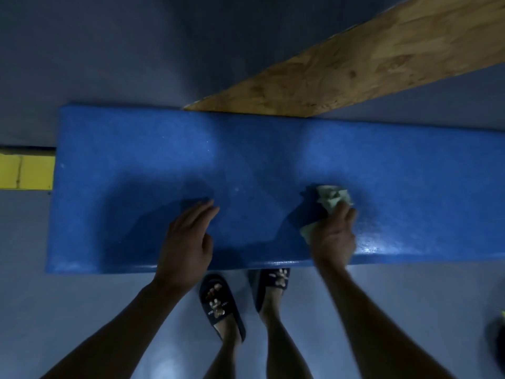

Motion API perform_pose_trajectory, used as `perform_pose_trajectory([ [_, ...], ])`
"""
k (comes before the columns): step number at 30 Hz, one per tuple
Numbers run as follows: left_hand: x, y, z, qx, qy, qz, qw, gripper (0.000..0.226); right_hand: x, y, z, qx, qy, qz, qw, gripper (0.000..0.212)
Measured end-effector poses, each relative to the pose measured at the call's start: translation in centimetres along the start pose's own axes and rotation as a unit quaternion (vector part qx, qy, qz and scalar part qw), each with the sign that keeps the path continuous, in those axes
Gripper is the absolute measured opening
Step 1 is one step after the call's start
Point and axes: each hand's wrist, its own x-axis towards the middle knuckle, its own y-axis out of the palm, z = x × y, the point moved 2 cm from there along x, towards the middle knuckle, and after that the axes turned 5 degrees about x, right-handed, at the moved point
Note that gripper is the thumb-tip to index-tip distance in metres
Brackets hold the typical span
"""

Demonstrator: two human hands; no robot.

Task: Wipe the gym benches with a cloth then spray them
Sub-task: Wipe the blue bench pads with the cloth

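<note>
A long blue padded gym bench (pixel 136 165) runs across the view in front of me. My right hand (pixel 334 236) grips a crumpled pale green cloth (pixel 332 198) and holds it down on the bench near its front edge, right of centre. My left hand (pixel 187 242) rests flat on the bench near the front edge, fingers straight and together, holding nothing. A wet sheen shows on the bench just right of the cloth hand. No spray bottle is in view.
A wooden board (pixel 355 64) slants from the bench's far edge up to the top right. A yellow block (pixel 26 172) sits off the bench's left end. My feet in dark slippers (pixel 218 305) stand on the grey floor against the bench's front edge.
</note>
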Motion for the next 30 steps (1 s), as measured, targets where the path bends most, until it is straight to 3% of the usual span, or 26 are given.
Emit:
perform_pose_trajectory([
  [2, 0.1, -0.4, 0.0, -0.002, -0.016, -0.001, 1.000, 0.053, -3.0, 2.4, 5.1, 0.034, -0.010, 0.040, 0.999, 0.045],
  [4, 0.6, -0.9, 0.1, -0.004, -0.028, -0.007, 1.000, 0.056, -6.3, 4.2, 10.2, 0.056, -0.109, 0.084, 0.989, 0.045],
  [6, 1.0, -1.2, 0.2, -0.007, -0.029, -0.006, 1.000, 0.058, -8.3, 5.1, 13.5, 0.066, -0.230, 0.112, 0.964, 0.032],
  [10, 1.7, -1.3, 0.1, -0.002, -0.034, -0.017, 0.999, 0.058, -5.1, 4.2, 11.3, 0.022, -0.310, 0.126, 0.942, 0.040],
  [12, 2.0, -1.2, -0.2, -0.003, -0.036, -0.025, 0.999, 0.056, -1.2, 2.9, 7.3, -0.008, -0.278, 0.108, 0.954, 0.046],
  [16, 2.9, -1.0, -1.0, -0.010, -0.044, -0.031, 0.999, 0.056, 6.5, -1.4, 0.1, -0.026, -0.083, 0.033, 0.996, 0.037],
  [20, 3.9, -0.7, -1.2, -0.009, -0.044, -0.038, 0.998, 0.057, 7.3, -1.4, 0.8, -0.018, 0.020, 0.001, 1.000, 0.036],
  [22, 4.3, -0.5, -1.3, -0.007, -0.053, -0.034, 0.998, 0.060, 4.5, 1.1, 5.1, 0.001, -0.026, 0.036, 0.999, 0.040],
  [24, 4.8, -0.4, -1.5, -0.011, -0.056, -0.027, 0.998, 0.062, 0.6, 3.5, 10.1, 0.022, -0.158, 0.069, 0.985, 0.040],
  [27, 5.6, -0.7, -1.9, -0.025, -0.064, -0.039, 0.997, 0.064, -2.1, 4.2, 14.2, 0.011, -0.364, 0.133, 0.922, 0.033],
  [28, 5.8, -0.8, -1.9, -0.025, -0.073, -0.040, 0.996, 0.065, -1.3, 3.9, 14.0, 0.012, -0.400, 0.145, 0.905, 0.039],
  [30, 6.1, -1.2, -1.9, -0.018, -0.087, -0.035, 0.995, 0.064, 1.9, 2.7, 11.8, -0.017, -0.394, 0.153, 0.906, 0.053],
])
